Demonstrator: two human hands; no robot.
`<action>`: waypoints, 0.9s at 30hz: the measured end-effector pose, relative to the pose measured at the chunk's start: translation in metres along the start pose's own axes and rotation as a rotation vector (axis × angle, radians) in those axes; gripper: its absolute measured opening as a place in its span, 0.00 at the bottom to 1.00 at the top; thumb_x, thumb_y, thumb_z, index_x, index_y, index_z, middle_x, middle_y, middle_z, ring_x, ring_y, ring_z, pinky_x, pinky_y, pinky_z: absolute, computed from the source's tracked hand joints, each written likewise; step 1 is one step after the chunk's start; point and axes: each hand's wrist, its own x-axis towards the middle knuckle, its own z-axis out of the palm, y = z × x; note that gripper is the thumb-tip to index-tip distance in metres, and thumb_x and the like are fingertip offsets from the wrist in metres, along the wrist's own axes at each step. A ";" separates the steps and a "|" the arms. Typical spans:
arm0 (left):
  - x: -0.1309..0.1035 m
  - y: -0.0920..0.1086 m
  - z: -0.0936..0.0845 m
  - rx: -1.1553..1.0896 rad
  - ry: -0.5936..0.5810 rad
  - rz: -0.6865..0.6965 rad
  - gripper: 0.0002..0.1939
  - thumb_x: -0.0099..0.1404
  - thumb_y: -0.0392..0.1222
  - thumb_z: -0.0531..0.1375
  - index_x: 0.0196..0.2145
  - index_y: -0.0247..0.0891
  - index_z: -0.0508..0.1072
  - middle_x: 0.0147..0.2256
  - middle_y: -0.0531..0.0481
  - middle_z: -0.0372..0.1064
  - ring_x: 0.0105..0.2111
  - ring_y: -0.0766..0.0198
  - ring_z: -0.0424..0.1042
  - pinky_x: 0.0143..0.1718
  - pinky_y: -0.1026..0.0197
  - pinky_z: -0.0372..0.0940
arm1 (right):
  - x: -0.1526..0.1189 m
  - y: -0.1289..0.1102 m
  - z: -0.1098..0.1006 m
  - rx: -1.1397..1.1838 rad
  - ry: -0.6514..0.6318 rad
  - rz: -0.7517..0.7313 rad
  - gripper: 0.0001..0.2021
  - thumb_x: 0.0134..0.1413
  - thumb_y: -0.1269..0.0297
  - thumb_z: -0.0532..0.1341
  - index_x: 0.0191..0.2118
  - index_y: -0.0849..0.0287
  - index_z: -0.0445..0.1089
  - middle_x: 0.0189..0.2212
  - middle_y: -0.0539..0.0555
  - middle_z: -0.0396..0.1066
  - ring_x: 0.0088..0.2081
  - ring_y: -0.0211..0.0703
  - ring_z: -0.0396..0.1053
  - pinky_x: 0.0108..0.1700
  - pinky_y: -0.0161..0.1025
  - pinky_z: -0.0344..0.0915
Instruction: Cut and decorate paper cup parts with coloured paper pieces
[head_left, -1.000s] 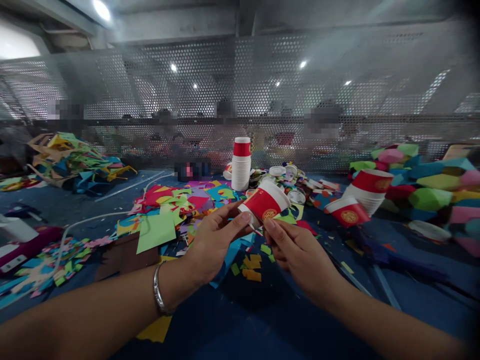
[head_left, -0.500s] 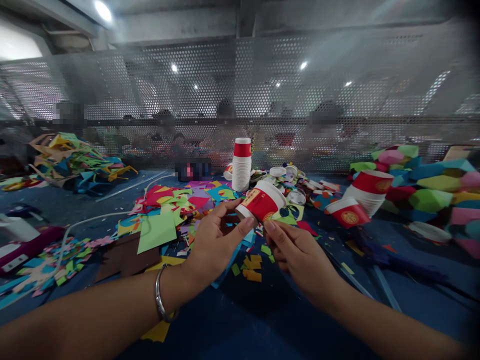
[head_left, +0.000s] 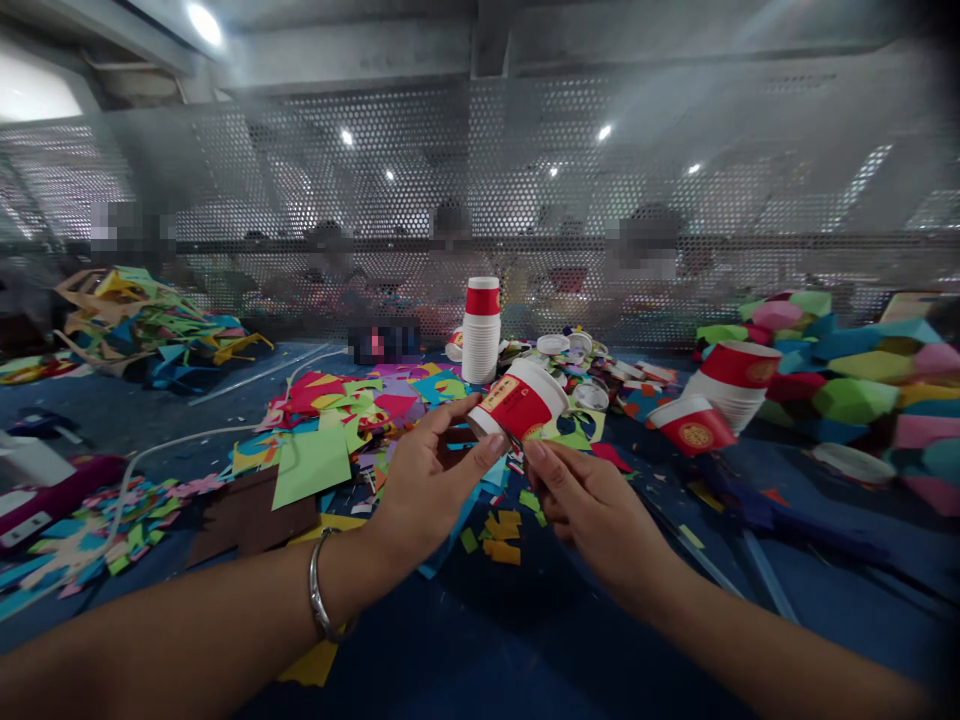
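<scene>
A red and white paper cup (head_left: 521,403) lies tilted between my hands, its wide rim up and to the right. My left hand (head_left: 431,480) holds the cup near its base, fingers behind it and thumb in front. At the cup's lower right side, my right hand (head_left: 589,490) has thumb and fingers pinched together; what is between them, if anything, is too small to name. Behind the cup stands a tall stack of white cups (head_left: 481,345) with a red one on top.
Colored paper scraps (head_left: 311,468) spread across the blue table (head_left: 517,650). More cups (head_left: 731,385) and a dark blue tool, perhaps a glue gun (head_left: 795,525), are at the right. Paper shapes (head_left: 862,395) pile up behind them. A purple power strip (head_left: 56,500) lies left.
The cup has turned slightly between my hands, its printed strip shifting a little. Both hands keep nearly the same place; the whole view has shifted slightly.
</scene>
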 end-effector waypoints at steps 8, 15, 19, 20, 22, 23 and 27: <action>-0.004 0.002 0.005 0.021 -0.007 0.045 0.29 0.62 0.48 0.68 0.58 0.35 0.69 0.53 0.36 0.73 0.49 0.50 0.77 0.54 0.43 0.71 | -0.001 0.004 -0.001 -0.014 0.010 -0.018 0.25 0.63 0.37 0.57 0.31 0.56 0.60 0.20 0.42 0.48 0.20 0.31 0.41 0.18 0.31 0.40; -0.002 0.001 0.005 0.019 0.004 0.038 0.29 0.61 0.48 0.68 0.57 0.37 0.69 0.54 0.36 0.72 0.49 0.51 0.76 0.54 0.43 0.71 | -0.001 0.003 -0.001 -0.015 0.014 -0.013 0.26 0.63 0.37 0.57 0.30 0.57 0.60 0.20 0.43 0.49 0.20 0.31 0.41 0.18 0.31 0.40; -0.002 0.000 0.006 -0.006 0.000 0.031 0.29 0.61 0.47 0.68 0.56 0.35 0.69 0.53 0.37 0.73 0.49 0.51 0.76 0.54 0.44 0.72 | 0.001 0.002 0.001 -0.005 0.016 -0.004 0.26 0.62 0.36 0.58 0.30 0.56 0.59 0.19 0.42 0.48 0.19 0.31 0.42 0.18 0.31 0.40; -0.003 -0.001 0.007 -0.007 0.001 0.032 0.29 0.61 0.47 0.69 0.56 0.35 0.69 0.52 0.37 0.73 0.48 0.52 0.77 0.54 0.45 0.72 | 0.001 0.002 0.001 -0.006 0.018 -0.004 0.26 0.62 0.36 0.57 0.30 0.56 0.59 0.19 0.42 0.48 0.19 0.31 0.42 0.18 0.31 0.40; -0.003 -0.002 0.007 -0.005 0.005 0.034 0.28 0.61 0.47 0.69 0.55 0.35 0.69 0.51 0.38 0.73 0.47 0.53 0.77 0.53 0.46 0.72 | 0.002 0.003 0.000 -0.012 0.022 -0.004 0.26 0.62 0.35 0.57 0.30 0.56 0.59 0.19 0.42 0.48 0.19 0.31 0.41 0.18 0.31 0.41; -0.003 -0.003 0.008 -0.005 0.005 0.033 0.28 0.61 0.46 0.68 0.55 0.34 0.69 0.50 0.38 0.73 0.47 0.53 0.77 0.52 0.46 0.72 | 0.002 0.004 0.000 -0.016 0.023 -0.003 0.26 0.62 0.36 0.57 0.29 0.56 0.58 0.19 0.42 0.48 0.19 0.31 0.41 0.18 0.31 0.41; -0.003 -0.003 0.007 -0.003 0.003 0.026 0.29 0.61 0.47 0.69 0.56 0.34 0.68 0.50 0.38 0.73 0.47 0.52 0.77 0.52 0.45 0.72 | 0.003 0.006 -0.002 -0.038 0.025 -0.002 0.26 0.63 0.37 0.57 0.29 0.56 0.59 0.19 0.42 0.49 0.19 0.31 0.42 0.18 0.31 0.41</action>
